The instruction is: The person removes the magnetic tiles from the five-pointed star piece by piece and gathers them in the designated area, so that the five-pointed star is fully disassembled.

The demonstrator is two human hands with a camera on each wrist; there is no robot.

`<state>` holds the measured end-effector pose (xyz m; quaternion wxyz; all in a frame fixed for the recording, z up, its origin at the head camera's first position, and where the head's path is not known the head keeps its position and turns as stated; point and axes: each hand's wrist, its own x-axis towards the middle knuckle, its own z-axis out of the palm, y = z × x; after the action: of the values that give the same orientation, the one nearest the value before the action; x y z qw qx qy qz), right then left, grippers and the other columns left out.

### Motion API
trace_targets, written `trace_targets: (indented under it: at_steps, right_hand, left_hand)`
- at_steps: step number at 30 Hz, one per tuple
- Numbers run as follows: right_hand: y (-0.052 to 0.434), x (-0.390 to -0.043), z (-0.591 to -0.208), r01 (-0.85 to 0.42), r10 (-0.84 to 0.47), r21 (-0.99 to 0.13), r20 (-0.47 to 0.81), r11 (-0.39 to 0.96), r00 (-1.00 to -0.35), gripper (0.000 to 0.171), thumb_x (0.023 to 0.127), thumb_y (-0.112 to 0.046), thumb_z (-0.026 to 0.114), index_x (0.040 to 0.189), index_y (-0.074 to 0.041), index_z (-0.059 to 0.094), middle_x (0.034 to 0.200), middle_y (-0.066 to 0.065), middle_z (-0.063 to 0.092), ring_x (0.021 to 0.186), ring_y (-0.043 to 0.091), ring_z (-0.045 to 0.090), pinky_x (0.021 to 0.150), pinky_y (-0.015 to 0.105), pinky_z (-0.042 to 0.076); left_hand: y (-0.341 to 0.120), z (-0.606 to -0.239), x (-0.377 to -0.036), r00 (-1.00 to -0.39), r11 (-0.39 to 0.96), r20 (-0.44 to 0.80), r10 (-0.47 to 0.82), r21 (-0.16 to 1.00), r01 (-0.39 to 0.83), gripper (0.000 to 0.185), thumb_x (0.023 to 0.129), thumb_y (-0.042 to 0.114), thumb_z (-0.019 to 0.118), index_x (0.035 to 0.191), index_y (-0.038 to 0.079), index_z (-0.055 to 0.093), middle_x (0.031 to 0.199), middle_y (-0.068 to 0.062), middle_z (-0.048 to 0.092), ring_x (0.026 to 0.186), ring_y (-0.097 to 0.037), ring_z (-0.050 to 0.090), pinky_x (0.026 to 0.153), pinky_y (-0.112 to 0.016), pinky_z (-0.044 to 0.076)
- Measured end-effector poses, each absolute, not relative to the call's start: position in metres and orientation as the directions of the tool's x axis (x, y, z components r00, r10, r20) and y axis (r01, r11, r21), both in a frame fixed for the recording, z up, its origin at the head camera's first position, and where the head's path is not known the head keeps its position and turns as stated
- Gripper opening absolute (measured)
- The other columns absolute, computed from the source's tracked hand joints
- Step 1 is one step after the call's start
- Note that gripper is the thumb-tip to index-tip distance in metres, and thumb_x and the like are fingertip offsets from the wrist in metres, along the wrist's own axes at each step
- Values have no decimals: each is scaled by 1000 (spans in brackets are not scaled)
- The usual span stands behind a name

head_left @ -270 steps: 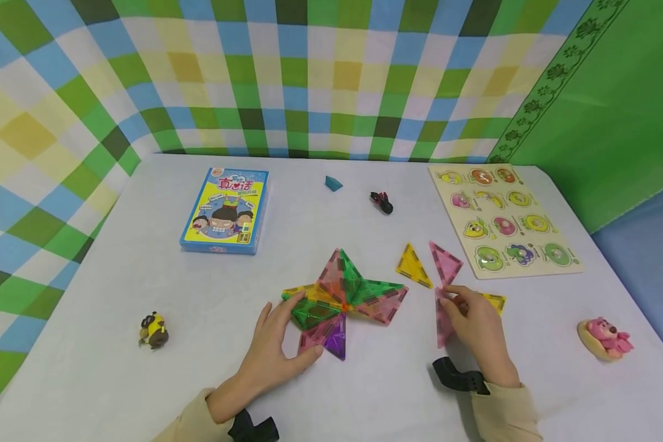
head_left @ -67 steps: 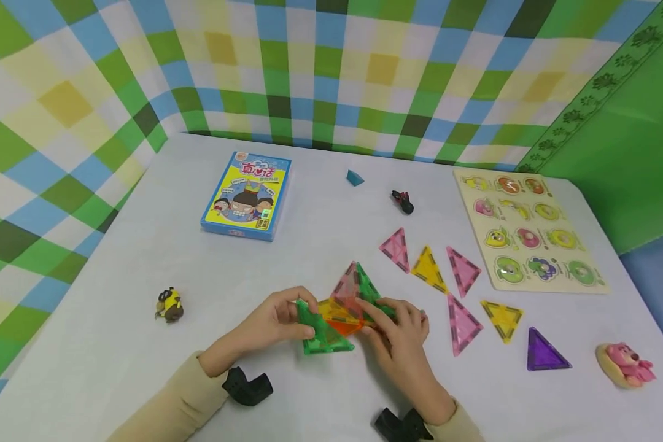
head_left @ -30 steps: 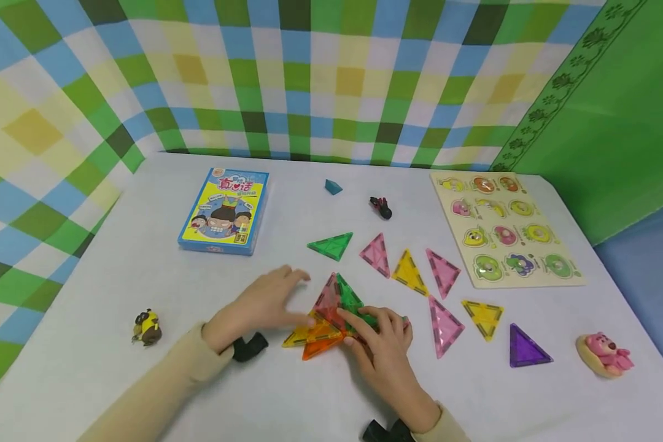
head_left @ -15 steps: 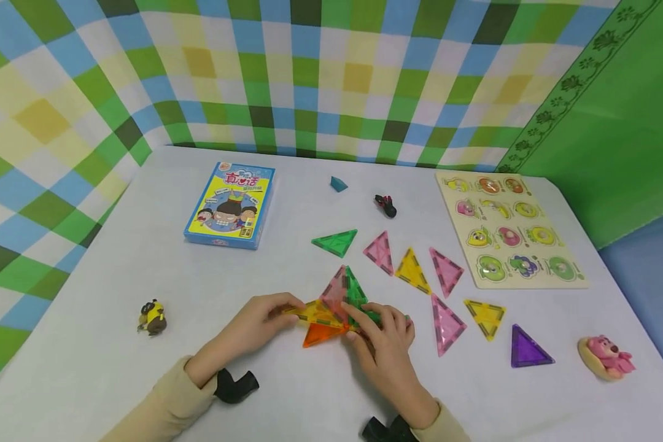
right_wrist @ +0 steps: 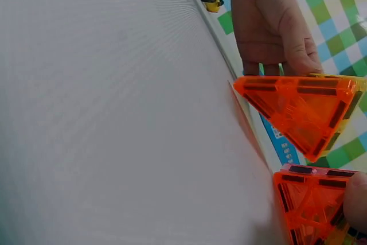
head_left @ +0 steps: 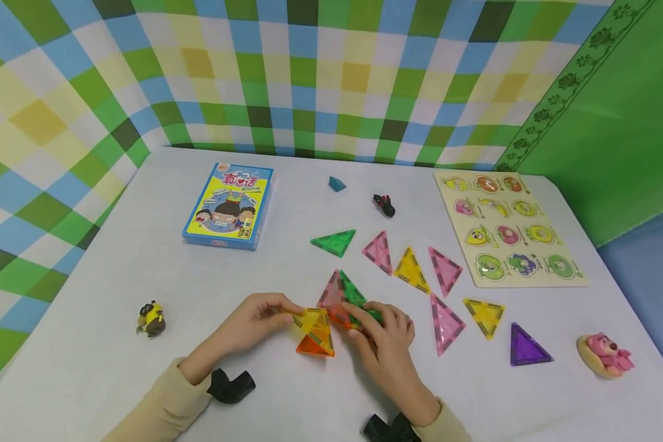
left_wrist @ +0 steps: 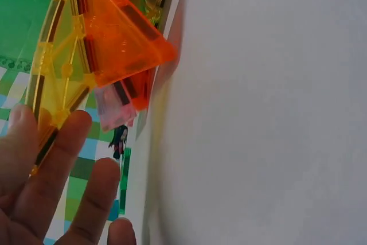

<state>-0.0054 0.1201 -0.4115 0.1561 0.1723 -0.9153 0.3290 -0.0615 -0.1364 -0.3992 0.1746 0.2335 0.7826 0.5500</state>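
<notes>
Pinched by the left hand [head_left: 256, 322], a yellow-orange plastic triangular piece [head_left: 318, 331] is now detached from the pink-green-orange tile cluster [head_left: 342, 296] gripped by the right hand [head_left: 389, 350]; dismantling seems advanced.

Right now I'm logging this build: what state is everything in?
left hand, pinching yellow-orange piece
right hand, holding cluster
yellow-orange piece, tilted
cluster, joined
loose green tile, flat
loose pink tiles, flat
loose yellow tiles, flat
purple tile, flat
box, closed
puzzle, flat

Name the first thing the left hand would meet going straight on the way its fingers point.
Beyond the yellow tile that the left hand pinches, probably the pink tile of the cluster the right hand holds; relative heights are unclear.
</notes>
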Motion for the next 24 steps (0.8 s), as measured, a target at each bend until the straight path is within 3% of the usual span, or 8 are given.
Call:
trace_targets:
  at_steps: [4,10,14,24]
  right_hand:
    - [120,-6,-412,-415,-206,-550,401,725,-892,44,81,-17,68,122,-28,57,113,9,47,103,32,34,76,56,16]
    - [121,-6,-413,-424,-216,-559,401,713,-890,41,83,-18,65,122,-27,57,113,10,47,103,31,34,76,56,16]
    - [122,-6,-412,-432,-226,-579,395,691,-890,40,84,-19,62,123,-27,57,113,8,47,103,30,33,76,55,15]
    - [123,-5,-408,-420,-245,-605,352,677,-903,48,81,-39,62,127,-29,53,116,7,45,106,30,30,77,56,14]
  left_hand:
    - [-138,-395,-67,-856,280,3,516,944,172,16,87,11,60,101,11,68,99,1,65,78,-15,53,65,-25,44]
    - [-127,-398,-63,-862,239,7,508,960,148,19,86,11,61,101,2,67,98,-6,67,83,-12,60,71,-24,48]
    - [-119,-398,-55,-889,250,22,457,956,153,20,83,15,65,99,4,69,95,-5,68,82,-12,62,70,-25,49]
    - [-114,-394,-43,-915,260,38,401,953,154,19,81,17,68,96,5,71,92,-3,68,79,-11,63,67,-25,49]
